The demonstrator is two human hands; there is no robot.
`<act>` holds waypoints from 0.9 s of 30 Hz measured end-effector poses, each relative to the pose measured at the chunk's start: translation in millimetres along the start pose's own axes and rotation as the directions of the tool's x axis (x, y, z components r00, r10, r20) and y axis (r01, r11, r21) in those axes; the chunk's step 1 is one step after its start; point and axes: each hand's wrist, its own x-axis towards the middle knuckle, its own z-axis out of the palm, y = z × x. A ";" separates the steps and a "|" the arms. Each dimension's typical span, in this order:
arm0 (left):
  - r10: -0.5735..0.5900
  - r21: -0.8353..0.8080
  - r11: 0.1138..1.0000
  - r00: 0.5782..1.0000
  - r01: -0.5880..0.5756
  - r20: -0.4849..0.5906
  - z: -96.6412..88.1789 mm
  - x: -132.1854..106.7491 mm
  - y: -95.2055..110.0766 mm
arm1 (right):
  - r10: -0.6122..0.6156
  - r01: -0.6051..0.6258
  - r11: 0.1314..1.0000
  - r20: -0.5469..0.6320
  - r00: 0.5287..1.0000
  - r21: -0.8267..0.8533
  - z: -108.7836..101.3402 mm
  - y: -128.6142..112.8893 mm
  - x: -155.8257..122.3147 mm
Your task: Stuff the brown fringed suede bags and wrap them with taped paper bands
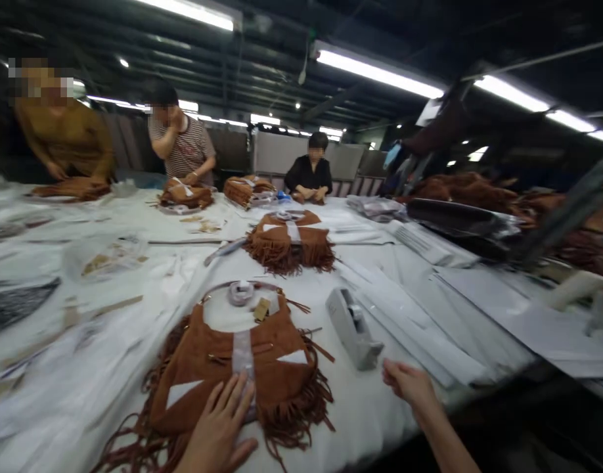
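Bag [274, 378], brown, fringed, lies crosswise on white table [363, 410], left hand [223, 417] spread flat upon it. Right hand [410, 382], fingers curled narrow, is nearer to tape dispenser [351, 332], whose long axis slants toward this hand; whether it grips anything, cannot tell.

Gap between near bag [272, 374] and tape dispenser [349, 332], far bag [309, 235] blocking beyond

I see tube lights [380, 74] glaring from a dim ceiling [410, 26]; the white table [365, 401] catches their glow, shadow fills the lower right, and wide-angle edges smear and stretch.
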 end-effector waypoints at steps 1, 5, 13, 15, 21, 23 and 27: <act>0.022 0.029 0.999 0.999 -0.021 -0.034 4.1 -1.5 -1.5 | 0.038 -0.038 0.999 -0.014 0.999 0.001 -8.7 4.6 -4.7; 0.055 0.093 0.995 0.994 -0.047 -0.094 4.0 -5.3 -4.7 | 0.024 -0.024 1.000 -0.028 0.999 0.012 -2.3 3.1 -4.0; -0.037 -0.044 0.998 0.993 0.042 0.109 -26.5 3.5 2.1 | 0.034 -0.025 0.877 0.009 0.999 -0.479 -6.5 1.5 -6.6; -0.047 -0.076 0.995 0.989 0.058 0.139 -30.8 5.4 2.0 | -0.178 0.259 0.870 0.222 0.959 -0.419 10.3 -34.3 -20.6; -0.054 -0.126 0.989 0.987 0.074 0.150 -35.2 5.4 3.6 | -0.466 0.826 0.560 0.849 0.249 0.066 111.2 -182.2 -61.1; -0.054 -0.139 0.987 0.988 0.075 0.147 -35.6 5.3 3.3 | -0.404 0.865 0.463 0.914 0.012 0.193 146.0 -210.0 -60.5; -0.050 -0.174 0.982 0.987 0.077 0.155 -35.4 6.1 0.8 | -0.224 0.890 0.358 0.952 -0.211 0.282 207.4 -224.7 -49.0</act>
